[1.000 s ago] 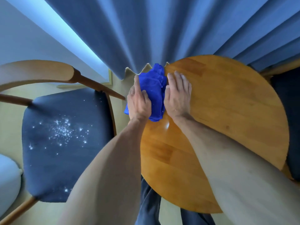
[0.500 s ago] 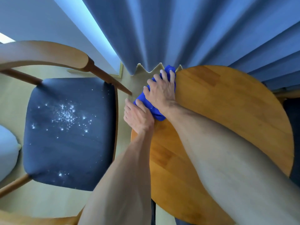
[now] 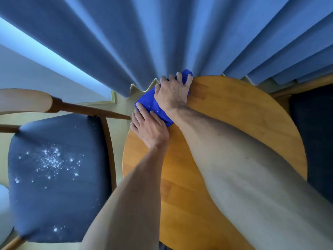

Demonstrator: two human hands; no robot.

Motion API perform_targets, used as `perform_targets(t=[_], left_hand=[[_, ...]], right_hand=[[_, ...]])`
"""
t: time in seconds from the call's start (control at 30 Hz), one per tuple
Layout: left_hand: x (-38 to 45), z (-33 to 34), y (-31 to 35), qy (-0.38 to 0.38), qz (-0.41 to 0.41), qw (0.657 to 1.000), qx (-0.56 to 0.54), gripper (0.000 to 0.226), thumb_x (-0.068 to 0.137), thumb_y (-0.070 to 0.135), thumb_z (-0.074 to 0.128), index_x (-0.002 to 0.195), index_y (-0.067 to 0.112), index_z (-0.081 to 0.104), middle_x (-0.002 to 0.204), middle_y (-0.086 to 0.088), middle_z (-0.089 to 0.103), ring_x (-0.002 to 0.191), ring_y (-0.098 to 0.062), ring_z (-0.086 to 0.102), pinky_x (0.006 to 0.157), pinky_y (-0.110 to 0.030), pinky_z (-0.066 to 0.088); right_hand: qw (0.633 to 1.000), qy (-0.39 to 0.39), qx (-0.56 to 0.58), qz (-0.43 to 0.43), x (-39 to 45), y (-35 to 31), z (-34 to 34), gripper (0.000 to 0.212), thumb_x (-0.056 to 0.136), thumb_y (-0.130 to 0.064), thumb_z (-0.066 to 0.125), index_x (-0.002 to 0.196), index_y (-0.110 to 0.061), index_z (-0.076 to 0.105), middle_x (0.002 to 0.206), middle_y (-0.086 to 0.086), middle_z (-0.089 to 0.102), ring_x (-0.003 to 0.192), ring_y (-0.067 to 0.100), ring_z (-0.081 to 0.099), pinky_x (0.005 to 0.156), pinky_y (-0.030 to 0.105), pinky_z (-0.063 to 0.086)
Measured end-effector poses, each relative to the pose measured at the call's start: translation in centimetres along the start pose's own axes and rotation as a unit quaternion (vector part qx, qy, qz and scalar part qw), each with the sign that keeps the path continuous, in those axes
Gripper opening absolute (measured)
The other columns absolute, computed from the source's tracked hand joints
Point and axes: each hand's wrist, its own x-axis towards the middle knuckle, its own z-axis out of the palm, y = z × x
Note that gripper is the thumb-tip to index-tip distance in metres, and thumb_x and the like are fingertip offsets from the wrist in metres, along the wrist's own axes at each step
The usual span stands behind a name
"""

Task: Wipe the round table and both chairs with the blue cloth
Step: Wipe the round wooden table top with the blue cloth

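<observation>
The blue cloth (image 3: 149, 105) lies bunched on the far-left rim of the round wooden table (image 3: 234, 123), with white specks on it. My right hand (image 3: 173, 94) sits on top of the cloth, its fingers curled over the far end. At the table's left edge my left hand (image 3: 149, 129) lies flat, its straight fingers touching the cloth's near side. The left chair (image 3: 54, 177) has a navy seat strewn with white crumbs (image 3: 52, 159). A strip of the right chair (image 3: 313, 132) shows past the table.
A blue curtain (image 3: 162, 33) hangs right behind the table and touches the cloth's far end. The left chair's wooden armrest (image 3: 90, 109) reaches nearly to the table's edge. A white object (image 3: 3, 204) shows at the lower left.
My right hand moved from the bare tabletop onto the cloth and pushed it toward the far rim. My left hand let go of the cloth and now lies beside it at the edge.
</observation>
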Motion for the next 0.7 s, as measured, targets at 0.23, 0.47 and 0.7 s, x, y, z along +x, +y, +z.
perform_targets(t=[0.23, 0.47, 0.7], left_hand=[[0.3, 0.6, 2.7, -0.014, 0.087, 0.995, 0.045, 0.056, 0.095, 0.024, 0.030, 0.151, 0.022, 0.026, 0.154, -0.007, 0.034, 0.141, -0.025, 0.029, 0.110, -0.043, 0.025], [-2.4, 1.7, 6.3, -0.042, 0.120, 0.991, 0.033, 0.058, 0.095, 0.021, 0.034, 0.152, 0.020, 0.024, 0.159, -0.012, 0.021, 0.147, -0.031, 0.015, 0.114, -0.044, 0.016], [-5.3, 2.9, 8.7, -0.073, 0.195, 0.977, 0.048, 0.056, 0.088, 0.021, 0.035, 0.144, 0.019, 0.040, 0.159, -0.013, 0.023, 0.147, -0.030, 0.017, 0.114, -0.046, 0.017]], right_hand=[[0.999, -0.012, -0.008, 0.046, 1.7, 3.9, -0.9, 0.032, 0.098, -0.032, 0.039, 0.108, -0.020, 0.066, 0.108, 0.005, 0.065, 0.114, 0.030, 0.048, 0.108, 0.058, 0.021], [0.995, -0.005, 0.003, 0.098, 2.1, 8.8, -1.9, 0.036, 0.101, -0.033, 0.034, 0.113, -0.018, 0.065, 0.109, 0.008, 0.066, 0.118, 0.031, 0.048, 0.110, 0.060, 0.020], [0.987, -0.013, 0.000, 0.160, 2.6, 15.9, -3.4, 0.039, 0.101, -0.033, 0.027, 0.115, -0.020, 0.062, 0.112, 0.006, 0.063, 0.114, 0.030, 0.047, 0.109, 0.059, 0.020]])
